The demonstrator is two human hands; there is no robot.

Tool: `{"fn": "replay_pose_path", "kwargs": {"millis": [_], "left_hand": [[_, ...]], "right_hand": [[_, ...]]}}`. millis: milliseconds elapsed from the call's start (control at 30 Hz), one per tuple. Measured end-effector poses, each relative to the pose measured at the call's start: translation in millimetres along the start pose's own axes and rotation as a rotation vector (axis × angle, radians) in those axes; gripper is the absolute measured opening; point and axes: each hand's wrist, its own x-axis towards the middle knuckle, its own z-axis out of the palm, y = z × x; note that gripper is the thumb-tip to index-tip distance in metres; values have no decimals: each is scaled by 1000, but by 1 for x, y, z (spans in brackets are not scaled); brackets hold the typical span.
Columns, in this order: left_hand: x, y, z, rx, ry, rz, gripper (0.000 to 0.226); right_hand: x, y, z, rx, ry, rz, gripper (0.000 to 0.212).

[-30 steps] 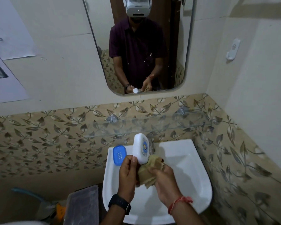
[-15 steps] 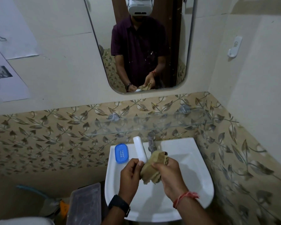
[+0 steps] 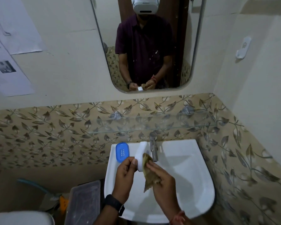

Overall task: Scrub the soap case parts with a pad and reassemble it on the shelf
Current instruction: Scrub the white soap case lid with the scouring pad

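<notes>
My left hand (image 3: 126, 173) grips the white soap case lid (image 3: 141, 154) by its near end, edge-on and tilted away over the white sink (image 3: 199, 189). My right hand (image 3: 160, 177) holds a crumpled tan scrub pad (image 3: 148, 172) pressed against the lid's right side. The blue soap case tray (image 3: 122, 151), with small drain holes, lies flat on the sink's back left rim. The glass shelf (image 3: 152, 125) runs along the tiled wall above the sink with nothing on it.
A chrome tap (image 3: 153, 146) stands just right of the lid. A mirror (image 3: 146, 46) hangs above the shelf. A clear plastic box (image 3: 84, 200) sits on the floor left of the sink. Paper sheets (image 3: 9, 62) hang on the left wall, a white hook (image 3: 243, 47) on the right.
The lid has turned from face-on to edge-on and tilted away. My right hand with the pad slid down along the lid's right side. The view has shifted closer.
</notes>
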Motion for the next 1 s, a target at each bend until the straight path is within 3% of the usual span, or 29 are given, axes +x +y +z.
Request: {"fn": "replay_pose_path", "kwargs": {"millis": [133,367,533,733,900,1000], "left_hand": [[-6,-1,1,-50,-36,-53,32],[10,-2,-9,-157,-19,-76,37],[8,-9,-3,-189,-49,-125,37],[20,2,1,-269,-25,-127,32],[18,3,12,-241,-63,-150,48],[19,7,11,-238,-76,-132,42]], "right_hand": [[41,-7,-2,47,118,199,55],[8,-4,12,17,-80,-65,60],[49,-2,3,80,46,96,54],[16,7,5,-47,-73,-188,67],[55,3,0,105,59,80,62],[41,-5,3,64,23,-29,61]]}}
